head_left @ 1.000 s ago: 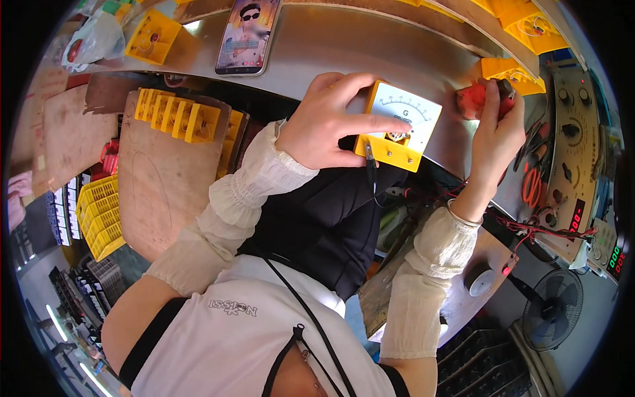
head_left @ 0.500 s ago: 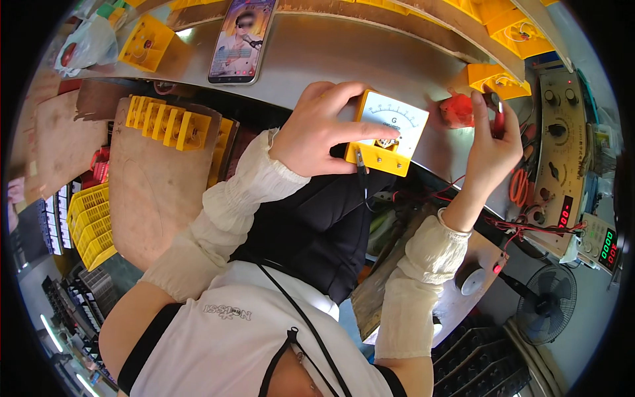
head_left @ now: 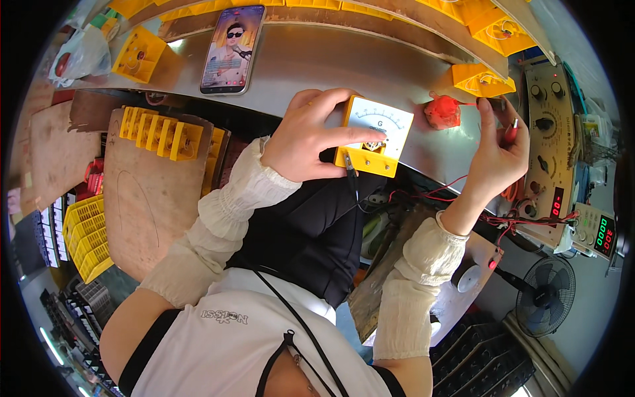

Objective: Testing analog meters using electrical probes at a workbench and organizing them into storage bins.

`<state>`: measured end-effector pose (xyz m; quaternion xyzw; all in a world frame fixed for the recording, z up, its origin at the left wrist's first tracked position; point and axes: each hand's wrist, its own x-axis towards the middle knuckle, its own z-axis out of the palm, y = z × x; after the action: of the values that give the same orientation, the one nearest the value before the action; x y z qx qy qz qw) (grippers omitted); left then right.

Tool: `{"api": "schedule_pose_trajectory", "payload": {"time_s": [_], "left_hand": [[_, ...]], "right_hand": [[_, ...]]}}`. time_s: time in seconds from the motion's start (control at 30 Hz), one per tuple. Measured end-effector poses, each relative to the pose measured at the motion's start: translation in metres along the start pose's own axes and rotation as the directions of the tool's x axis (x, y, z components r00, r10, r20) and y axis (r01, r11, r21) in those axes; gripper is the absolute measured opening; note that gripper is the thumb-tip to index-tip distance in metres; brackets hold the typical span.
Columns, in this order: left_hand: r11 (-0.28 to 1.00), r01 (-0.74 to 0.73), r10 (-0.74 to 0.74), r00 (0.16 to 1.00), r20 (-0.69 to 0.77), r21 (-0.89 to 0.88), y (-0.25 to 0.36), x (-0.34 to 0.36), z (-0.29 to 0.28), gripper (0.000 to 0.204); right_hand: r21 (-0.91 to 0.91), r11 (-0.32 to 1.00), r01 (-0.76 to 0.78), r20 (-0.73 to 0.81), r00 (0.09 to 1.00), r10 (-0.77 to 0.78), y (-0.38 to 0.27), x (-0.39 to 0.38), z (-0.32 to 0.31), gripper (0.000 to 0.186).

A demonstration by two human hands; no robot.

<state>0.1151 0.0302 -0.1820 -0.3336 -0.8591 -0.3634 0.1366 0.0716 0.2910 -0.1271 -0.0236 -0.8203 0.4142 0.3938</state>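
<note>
My left hand (head_left: 307, 135) grips a yellow analog meter (head_left: 390, 165) with a white dial, its index finger lying across the dial's lower part. Small metal parts show in the opening below that finger. A black test lead (head_left: 352, 178) is attached at the meter's lower left terminal. To the right, my right hand (head_left: 499, 149) is closed on a short dark-handled tool (head_left: 491, 104), whose thin red end points at a red lump (head_left: 442, 112) on the metal bench. Whether they touch is hard to tell. A red test probe (head_left: 510, 132) is also between its fingers.
A phone (head_left: 231, 53) playing video lies on the metal bench (head_left: 317, 53). Yellow meter housings (head_left: 485, 81) stand on the bench and shelves. At right are a test instrument (head_left: 546, 132), a small power supply (head_left: 595, 228), red wires (head_left: 509, 221) and a fan (head_left: 546, 298).
My right hand has turned, bringing the dark tool's red end toward the red lump. The view has shifted slightly; my left hand keeps its hold on the meter.
</note>
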Motion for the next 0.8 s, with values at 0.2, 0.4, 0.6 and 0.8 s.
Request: {"api": "schedule_pose_trajectory", "payload": {"time_s": [0.2, 0.4, 0.6, 0.8], "left_hand": [[1.0, 0.002, -0.002, 1.0, 0.01, -0.003, 0.001, 0.0, -0.001, 0.071], [1.0, 0.009, -0.008, 1.0, 0.011, -0.01, 0.002, -0.001, -0.001, 0.07], [1.0, 0.013, -0.013, 1.0, 0.007, -0.003, 0.001, -0.001, 0.0, 0.069], [1.0, 0.015, -0.015, 1.0, 0.0, 0.007, 0.001, -0.001, 0.001, 0.069]], "right_hand": [[0.067, 0.998, -0.012, -0.011, 1.0, 0.013, -0.007, -0.005, 0.001, 0.032], [0.02, 1.0, 0.005, 0.076, 0.997, -0.006, -0.01, -0.011, 0.003, 0.031], [0.235, 0.961, -0.147, 0.08, 0.988, 0.132, -0.003, -0.023, 0.001, 0.032], [0.527, 0.667, -0.527, 0.282, 0.849, 0.447, -0.002, -0.06, -0.003, 0.028]]}}
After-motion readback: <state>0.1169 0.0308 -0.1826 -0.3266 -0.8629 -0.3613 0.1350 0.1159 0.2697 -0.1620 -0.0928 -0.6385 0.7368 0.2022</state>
